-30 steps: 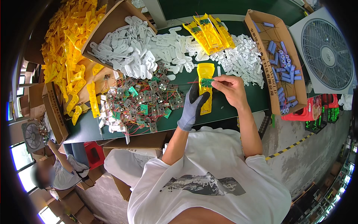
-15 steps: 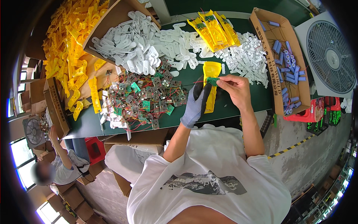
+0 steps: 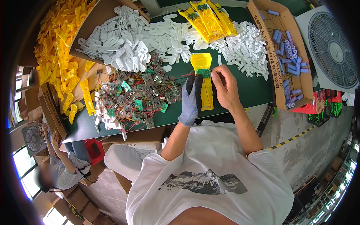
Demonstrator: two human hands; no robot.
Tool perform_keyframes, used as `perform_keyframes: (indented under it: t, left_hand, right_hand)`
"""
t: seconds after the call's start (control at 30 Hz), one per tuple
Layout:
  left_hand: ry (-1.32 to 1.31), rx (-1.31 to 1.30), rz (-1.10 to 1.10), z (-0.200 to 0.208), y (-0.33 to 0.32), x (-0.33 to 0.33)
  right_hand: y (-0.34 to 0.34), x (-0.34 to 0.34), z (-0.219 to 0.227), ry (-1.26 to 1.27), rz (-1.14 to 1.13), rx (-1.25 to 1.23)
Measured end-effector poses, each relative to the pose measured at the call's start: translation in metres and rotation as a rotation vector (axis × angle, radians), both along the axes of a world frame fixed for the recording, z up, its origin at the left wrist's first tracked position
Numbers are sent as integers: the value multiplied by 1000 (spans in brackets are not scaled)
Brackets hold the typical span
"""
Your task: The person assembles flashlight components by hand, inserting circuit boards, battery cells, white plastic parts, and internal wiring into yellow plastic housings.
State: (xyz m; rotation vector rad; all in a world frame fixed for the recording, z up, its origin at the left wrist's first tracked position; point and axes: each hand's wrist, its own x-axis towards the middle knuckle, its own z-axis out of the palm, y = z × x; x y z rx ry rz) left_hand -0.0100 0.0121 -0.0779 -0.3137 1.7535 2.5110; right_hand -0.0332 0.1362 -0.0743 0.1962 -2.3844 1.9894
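A green circuit board (image 3: 203, 73) with a red wire lies across the upper part of a yellow plastic shell (image 3: 206, 95). My left hand (image 3: 190, 99), in a grey glove with black fingertips, grips the board's left end, close against the shell. Bare and with its fingers curled in, my right hand (image 3: 226, 88) is at the board's right edge. Whatever its thumb and forefinger pinch, if anything, is too small to make out. Just beyond the shell's right side lies a small white plastic strip (image 3: 219, 60).
Left of my hands spreads a heap of wired circuit boards (image 3: 140, 97). White plastic pieces (image 3: 123, 41), yellow shells (image 3: 62, 56) and small white parts (image 3: 245, 48) lie farther out. A carton (image 3: 279, 88) of purple battery cells and a fan (image 3: 332, 50) stand right. A co-worker (image 3: 67, 168) sits left.
The circuit board has come down onto the yellow shell and now lies flatter across it. My right fingers have drawn to its right edge and curled more. The view has shifted slightly.
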Motion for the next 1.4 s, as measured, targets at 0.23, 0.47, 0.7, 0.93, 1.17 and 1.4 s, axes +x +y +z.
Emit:
perform_keyframes:
  t: [0.23, 0.47, 0.7, 0.93, 1.17, 1.4]
  left_hand:
    - [217, -417, -13, -7, -4, 0]
    - [296, -559, 58, -7, -1, 2]
    - [75, -20, 64, -10, 1, 3]
    - [7, 113, 137, 44, 5, -48]
    - [113, -1008, 330, 61, -22, -182]
    - [591, -1231, 335, 62, -30, -71]
  right_hand:
    - [-4, -1, 3, 45, 11, 92]
    - [-9, -4, 3, 119, 22, 199]
    - [-9, 2, 4, 151, 43, 155]
    - [2, 3, -6, 0, -243, -465]
    - [0, 15, -10, 7, -115, -266]
    - [20, 15, -31, 54, -121, -188]
